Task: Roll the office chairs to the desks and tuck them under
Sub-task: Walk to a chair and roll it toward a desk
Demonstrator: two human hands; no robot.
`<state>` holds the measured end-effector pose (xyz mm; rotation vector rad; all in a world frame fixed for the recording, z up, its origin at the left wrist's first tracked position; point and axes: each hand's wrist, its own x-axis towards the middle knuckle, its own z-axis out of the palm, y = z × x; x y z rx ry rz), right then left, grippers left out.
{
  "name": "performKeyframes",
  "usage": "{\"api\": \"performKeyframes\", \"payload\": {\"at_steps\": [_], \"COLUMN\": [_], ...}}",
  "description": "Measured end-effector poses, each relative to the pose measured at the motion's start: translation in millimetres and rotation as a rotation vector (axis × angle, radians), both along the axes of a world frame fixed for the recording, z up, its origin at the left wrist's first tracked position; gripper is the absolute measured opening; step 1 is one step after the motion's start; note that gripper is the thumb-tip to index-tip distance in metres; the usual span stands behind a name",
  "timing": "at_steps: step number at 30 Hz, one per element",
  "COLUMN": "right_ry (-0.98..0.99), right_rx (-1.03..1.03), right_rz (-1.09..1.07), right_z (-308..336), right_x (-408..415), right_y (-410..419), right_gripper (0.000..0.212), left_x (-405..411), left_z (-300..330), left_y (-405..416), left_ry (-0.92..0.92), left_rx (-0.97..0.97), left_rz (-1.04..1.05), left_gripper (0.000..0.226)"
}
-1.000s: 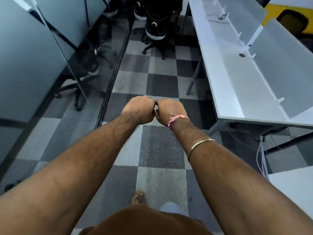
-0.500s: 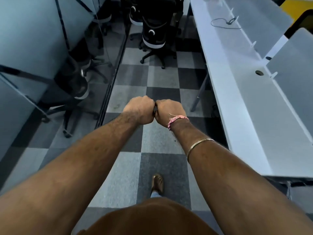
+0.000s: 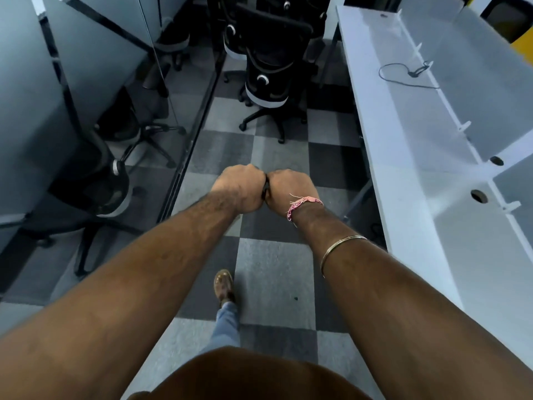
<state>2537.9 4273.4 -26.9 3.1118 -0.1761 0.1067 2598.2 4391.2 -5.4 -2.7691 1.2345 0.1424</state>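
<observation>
both arms are stretched forward down the aisle. left hand [image 3: 240, 187] and right hand [image 3: 291, 192] are fisted, knuckles touching, held out over the checkered carpet [image 3: 274, 272]. a sliver of something dark shows in the gap between the fists; cannot tell what it is or whether either hand actually clamps it. fingers are curled under, out of sight.

office chairs: nearest free one, a black chair with white trim [image 3: 266, 82], stands far ahead in the middle of the aisle, its star base on the carpet, well apart from the hands. more black chairs are bunched behind it at the far end. none of these sits under a desk.

the long white desk [image 3: 403, 168] runs along the right side, with a frosted divider [image 3: 490, 90] and a loose black cable [image 3: 403, 77] on its top. the space under its near edge looks open, a likely slot for a chair.

left side: glass partition [image 3: 86, 67]; the dark chair shapes low on it may be reflections or chairs behind the glass, unclear.

one foot in a brown shoe [image 3: 223, 285] is planted forward on the carpet, mid-stride.

judgement: approach phase; no chair in hand. the fists-together pose serves no grip on a chair.
</observation>
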Motion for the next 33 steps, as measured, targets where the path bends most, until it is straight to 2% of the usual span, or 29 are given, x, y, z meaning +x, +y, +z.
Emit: {"api": "performKeyframes", "payload": {"at_steps": [8,15,21,27,33], "right_ry": [0.052,0.051,0.010,-0.012,0.025], "right_rx": [0.008,0.047,0.068,0.059,0.053], "right_rz": [-0.033,-0.081,-0.051,0.015,0.031], "right_z": [-11,-8,-26,-19,-21], "right_x": [197,318,454,555,679], "right_y": [-85,-165,-261,-341,-412], "right_gripper": [0.025,0.025,0.023,0.021,0.017], "left_x": [204,333,461,553,671], "left_z": [-17,-15,-25,-13,-14], "left_y": [-90,-173,-267,-343,-412], "left_ry": [0.019,0.031,0.027,0.083,0.099], "left_rx": [0.013,0.056,0.068,0.047,0.034], "left_rz": [-0.057,-0.091,-0.035,0.070,0.098], "left_gripper": [0.022,0.016,0.016,0.015,0.021]}}
